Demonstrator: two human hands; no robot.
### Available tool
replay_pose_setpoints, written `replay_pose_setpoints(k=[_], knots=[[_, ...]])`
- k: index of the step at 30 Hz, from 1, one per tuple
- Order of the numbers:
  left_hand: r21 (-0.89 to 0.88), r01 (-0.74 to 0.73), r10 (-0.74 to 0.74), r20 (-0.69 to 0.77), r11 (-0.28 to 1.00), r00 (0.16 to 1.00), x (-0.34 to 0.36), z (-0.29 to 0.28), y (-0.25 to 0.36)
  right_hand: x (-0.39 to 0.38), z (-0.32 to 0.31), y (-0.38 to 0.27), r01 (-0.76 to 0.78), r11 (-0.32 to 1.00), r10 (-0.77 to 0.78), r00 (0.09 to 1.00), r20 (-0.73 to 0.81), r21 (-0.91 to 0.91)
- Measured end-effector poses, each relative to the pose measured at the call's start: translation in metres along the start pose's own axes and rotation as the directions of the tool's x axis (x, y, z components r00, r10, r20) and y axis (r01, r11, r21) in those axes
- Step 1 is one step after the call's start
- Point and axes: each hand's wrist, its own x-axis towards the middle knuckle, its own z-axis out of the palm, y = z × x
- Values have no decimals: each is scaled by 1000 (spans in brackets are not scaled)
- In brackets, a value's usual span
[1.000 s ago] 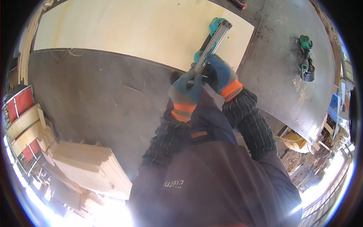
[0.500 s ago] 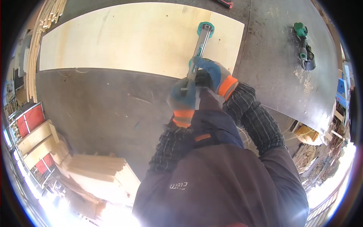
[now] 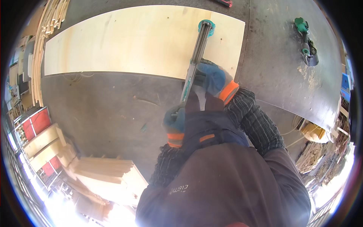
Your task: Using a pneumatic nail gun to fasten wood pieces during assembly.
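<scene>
A teal pneumatic nail gun (image 3: pixel 211 27) with a long metal magazine (image 3: pixel 198 49) points away from me, its head over a long pale plywood board (image 3: pixel 113 41). My right hand (image 3: pixel 211 77), in a blue glove with an orange cuff, is closed round the gun beside the magazine, partly hidden by it. My left hand (image 3: pixel 174 121), gloved alike, is closed on the magazine's near end, lower down over the grey floor.
A second green nail gun (image 3: pixel 304 36) lies on a grey metal surface (image 3: pixel 283 68) at right. Long wood strips (image 3: pixel 38 60) line the upper left, stacked wooden panels (image 3: pixel 104 170) the lower left. A red-black tool (image 3: pixel 225 3) lies beyond the board.
My left hand has moved down toward me, drawing out a longer stretch of the magazine. The gun has swung slightly left to stand more upright in the view. My right hand still grips it.
</scene>
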Motion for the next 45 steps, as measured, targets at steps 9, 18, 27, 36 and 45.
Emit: replay_pose_setpoints(k=[9,18,27,36,45], knots=[[-336,328,-69,599,883,798,68,-41,20,-4,-5,7,75,991,-82,995,-59,-114],[-544,648,133,810,533,571,112,31,109,-38,-13,-21,40,960,-66,994,-84,-276],[-550,771,204,835,322,511,121,91,69,-56,-43,-39,113,755,-258,957,-134,-646],[-523,739,118,841,425,528,118,118,77,-59,-37,-45,106,530,-390,911,-131,-842],[-628,475,200,708,617,677,105,107,41,-44,-63,-33,133,612,-263,964,-42,-780]])
